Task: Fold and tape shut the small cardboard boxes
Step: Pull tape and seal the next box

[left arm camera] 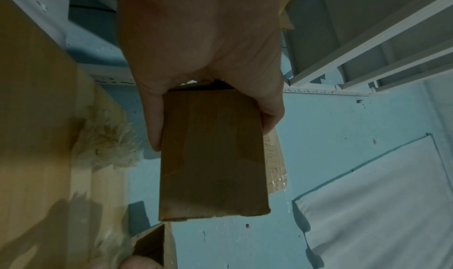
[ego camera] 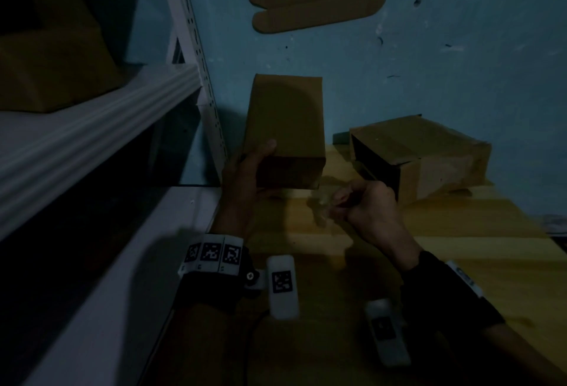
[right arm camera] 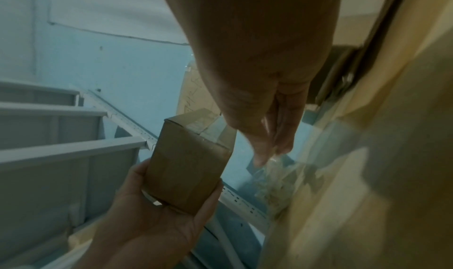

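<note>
L hand (ego camera: 245,167) holds a closed box (ego camera: 285,131) up off the tabletop (ego camera: 460,263), grip wrapped round its near end, thumb on one side, fingers on the other. Clear tape shows on the box. R hand (ego camera: 365,204), just beside it, pinches crumpled clear tape (ego camera: 322,201). 2nd box (ego camera: 420,155), open-ended, lies on the tabletop by the wall. Shelf (ego camera: 92,128) to the left.
</note>
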A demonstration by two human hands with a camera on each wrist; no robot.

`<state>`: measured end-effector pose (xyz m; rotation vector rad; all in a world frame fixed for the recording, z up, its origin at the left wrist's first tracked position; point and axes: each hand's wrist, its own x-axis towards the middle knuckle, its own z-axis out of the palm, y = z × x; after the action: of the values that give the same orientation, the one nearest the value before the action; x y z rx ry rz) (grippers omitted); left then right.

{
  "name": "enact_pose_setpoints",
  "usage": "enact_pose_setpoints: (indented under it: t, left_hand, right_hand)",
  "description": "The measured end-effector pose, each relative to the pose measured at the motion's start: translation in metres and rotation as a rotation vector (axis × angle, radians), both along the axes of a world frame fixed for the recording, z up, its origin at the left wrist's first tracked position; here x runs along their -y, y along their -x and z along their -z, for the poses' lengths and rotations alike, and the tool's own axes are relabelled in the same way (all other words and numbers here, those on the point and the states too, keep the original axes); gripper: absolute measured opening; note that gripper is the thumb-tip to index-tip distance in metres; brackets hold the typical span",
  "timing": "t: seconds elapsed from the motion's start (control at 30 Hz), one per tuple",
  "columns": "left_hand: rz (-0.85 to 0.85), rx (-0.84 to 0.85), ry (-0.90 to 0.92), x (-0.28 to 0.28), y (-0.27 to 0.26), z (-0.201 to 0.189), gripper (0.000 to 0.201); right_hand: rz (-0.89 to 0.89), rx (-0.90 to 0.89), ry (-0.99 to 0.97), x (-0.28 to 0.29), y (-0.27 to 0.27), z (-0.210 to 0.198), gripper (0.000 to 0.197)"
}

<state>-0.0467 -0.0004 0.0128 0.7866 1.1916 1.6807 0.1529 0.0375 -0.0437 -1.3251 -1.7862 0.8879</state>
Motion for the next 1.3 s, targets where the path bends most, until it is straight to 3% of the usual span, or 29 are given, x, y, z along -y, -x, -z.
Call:
enact_pose_setpoints:
  t: [0.07, 0.17, 0.37, 0.5, 0.63, 0.77, 0.83, 0.9, 1.03, 1.17, 1.3]
  left_hand:
    - [0.014, 0.005, 0.000, -0.001, 0.001, 0.000, 0.033]
    - [0.035, 0.016, 0.000, -0.001, 0.002, 0.000, 0.038]
    - [0.039, 0.009, 0.007, -0.001, 0.002, 0.003, 0.047]
    - [0.053, -0.005, -0.001, 0.000, 0.001, 0.004, 0.042]
    - [0.073, -0.021, 0.000, 0.000, -0.001, 0.004, 0.042]
    - [0.081, -0.031, -0.011, 0.001, -0.002, 0.004, 0.045]
    - [0.082, -0.037, -0.015, 0.001, -0.003, 0.004, 0.049]
    - [0.087, -0.034, -0.010, 0.000, -0.004, 0.004, 0.043]
    - [0.092, -0.017, -0.005, -0.002, -0.005, 0.005, 0.031]
    - [0.082, -0.037, 0.000, -0.002, -0.007, 0.006, 0.049]
    - [0.098, -0.031, 0.010, -0.003, -0.008, 0.005, 0.029]
  right_hand:
    - [0.030, -0.041, -0.006, 0.000, 0.003, 0.002, 0.025]
    - [0.029, -0.026, -0.066, 0.001, 0.007, 0.001, 0.019]
    - [-0.116, -0.032, 0.078, 0.005, 0.013, -0.009, 0.040]
    - [-0.134, -0.039, 0.023, 0.006, 0.013, -0.007, 0.030]
    - [0.039, -0.029, -0.060, 0.002, 0.008, -0.001, 0.002]
    - [0.080, -0.040, -0.146, 0.001, 0.001, -0.001, 0.020]
    - [0.057, -0.106, -0.134, -0.001, 0.001, -0.003, 0.016]
    - [0.010, -0.165, -0.118, -0.001, 0.001, -0.005, 0.006]
    - [-0.082, -0.225, -0.044, -0.001, 0.003, -0.005, 0.025]
    - [-0.047, -0.208, -0.053, 0.000, 0.003, -0.004, 0.027]
    - [-0.017, -0.201, -0.071, -0.003, 0.002, -0.004, 0.020]
